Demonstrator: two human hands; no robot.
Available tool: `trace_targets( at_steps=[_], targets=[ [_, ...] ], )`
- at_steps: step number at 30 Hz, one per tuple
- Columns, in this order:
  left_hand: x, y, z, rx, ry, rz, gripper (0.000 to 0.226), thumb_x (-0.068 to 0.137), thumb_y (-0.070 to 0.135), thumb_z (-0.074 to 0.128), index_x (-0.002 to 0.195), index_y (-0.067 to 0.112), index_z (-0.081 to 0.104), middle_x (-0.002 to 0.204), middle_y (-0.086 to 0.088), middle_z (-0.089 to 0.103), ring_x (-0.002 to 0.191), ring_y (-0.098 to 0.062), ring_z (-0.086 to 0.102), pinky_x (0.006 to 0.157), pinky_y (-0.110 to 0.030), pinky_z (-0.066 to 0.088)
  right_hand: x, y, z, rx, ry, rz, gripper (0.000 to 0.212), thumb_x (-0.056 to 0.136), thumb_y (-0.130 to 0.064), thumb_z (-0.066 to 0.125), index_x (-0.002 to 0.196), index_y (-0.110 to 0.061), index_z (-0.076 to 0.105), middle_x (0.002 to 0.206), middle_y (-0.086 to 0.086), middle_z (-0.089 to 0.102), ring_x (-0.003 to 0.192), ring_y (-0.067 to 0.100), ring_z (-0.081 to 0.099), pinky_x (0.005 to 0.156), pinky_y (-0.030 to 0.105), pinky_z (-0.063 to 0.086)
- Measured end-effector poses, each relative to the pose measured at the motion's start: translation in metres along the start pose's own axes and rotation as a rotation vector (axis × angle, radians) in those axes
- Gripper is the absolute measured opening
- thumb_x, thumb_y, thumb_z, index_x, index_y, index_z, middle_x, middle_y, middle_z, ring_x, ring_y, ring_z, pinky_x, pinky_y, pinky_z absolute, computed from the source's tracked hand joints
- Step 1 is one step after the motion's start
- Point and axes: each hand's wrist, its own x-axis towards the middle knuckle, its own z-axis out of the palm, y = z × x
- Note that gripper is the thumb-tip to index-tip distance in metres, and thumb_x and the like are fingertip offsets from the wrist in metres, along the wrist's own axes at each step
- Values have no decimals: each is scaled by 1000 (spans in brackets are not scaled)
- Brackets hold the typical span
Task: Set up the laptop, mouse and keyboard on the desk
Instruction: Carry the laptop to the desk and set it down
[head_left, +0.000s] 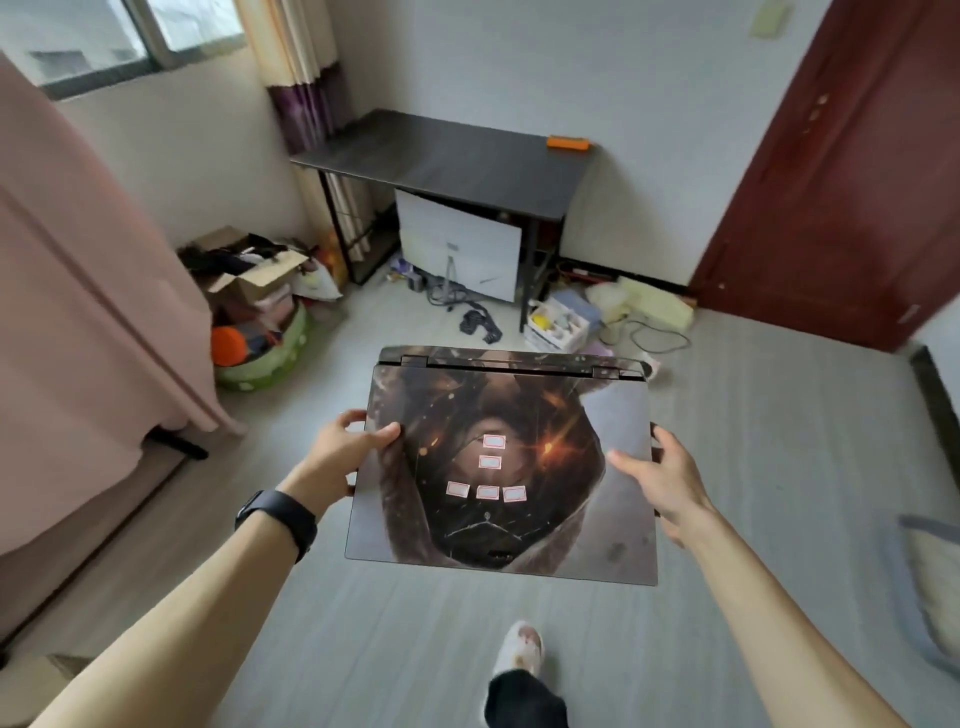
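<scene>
I carry a closed laptop (501, 462) flat in front of me, its lid covered by a dark printed skin with several small white stickers. My left hand (345, 449) grips its left edge, thumb on top. My right hand (662, 480) grips the right edge the same way. The dark desk (447, 158) stands ahead against the far wall, well beyond the laptop. No mouse or keyboard can be made out in view.
An orange object (569, 143) lies on the desk's back right corner. A white cabinet (457, 249), cables and boxes (558, 322) sit under and around the desk. A cardboard box pile (254, 291) is left, a pink-covered bed (78, 322) nearer left, a red door (852, 171) right.
</scene>
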Motion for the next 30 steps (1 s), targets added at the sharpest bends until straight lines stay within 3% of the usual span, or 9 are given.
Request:
trace_targets(
  at_steps=[3, 7, 9, 14, 18, 23, 25, 27, 30],
  targets=[
    [54, 35, -17, -40, 50, 23, 57, 82, 26, 80, 130, 23, 51, 91, -4, 68, 73, -20, 63, 58, -31, 50, 64, -35, 41, 7, -48, -20, 73, 83, -22, 81, 146, -22, 45, 123, 1, 68, 99, 23, 71, 87, 48, 60],
    [131, 90, -30, -80, 106, 48, 56, 81, 25, 80, 128, 24, 51, 89, 0, 67, 71, -16, 62, 56, -29, 48, 164, -81, 91, 24, -120, -77, 62, 85, -16, 80, 140, -19, 49, 105, -7, 69, 92, 19, 72, 77, 38, 59],
    [168, 121, -38, -86, 124, 47, 55, 81, 25, 81, 127, 24, 52, 88, 0, 67, 72, -17, 63, 58, -30, 50, 212, -109, 112, 13, -159, -83, 61, 82, -18, 83, 135, -18, 54, 108, -3, 71, 91, 20, 73, 74, 38, 60],
    [264, 193, -61, -87, 180, 21, 59, 79, 28, 82, 131, 22, 54, 92, 1, 67, 76, -20, 64, 59, -33, 52, 325, -178, 169, -23, -257, -67, 88, 61, -32, 94, 137, -21, 53, 112, 3, 75, 93, 23, 76, 81, 51, 62],
    [339, 235, -70, -83, 186, -8, 57, 81, 27, 80, 130, 21, 52, 88, 4, 60, 75, -18, 58, 57, -32, 47, 398, -217, 211, -49, -275, -65, 83, 70, -21, 92, 140, -19, 49, 117, 7, 72, 95, 26, 75, 75, 46, 63],
    [457, 289, -82, -31, 153, -2, 44, 84, 27, 77, 118, 25, 50, 85, 5, 54, 71, -16, 52, 56, -32, 45, 498, -251, 266, -74, -248, -17, 88, 68, -24, 93, 143, -20, 46, 118, 6, 72, 95, 26, 75, 71, 43, 63],
    [514, 316, -90, 0, 126, 4, 44, 82, 30, 79, 116, 25, 51, 91, 2, 56, 76, -18, 54, 63, -35, 48, 541, -267, 292, -74, -224, -5, 90, 67, -25, 94, 142, -20, 45, 119, 8, 70, 97, 29, 73, 77, 49, 63],
    [570, 344, -99, 22, 101, 2, 51, 78, 34, 81, 120, 23, 54, 102, 0, 58, 88, -23, 57, 79, -43, 52, 582, -287, 316, -82, -194, -1, 89, 66, -25, 94, 141, -19, 45, 122, 9, 68, 101, 31, 71, 81, 52, 61],
    [647, 395, -108, 56, 62, 7, 56, 76, 37, 83, 123, 23, 55, 110, -2, 60, 99, -26, 58, 91, -50, 51, 639, -320, 352, -47, -156, -5, 93, 68, -22, 93, 145, -15, 43, 124, 12, 67, 102, 30, 70, 80, 48, 61]
  ],
)
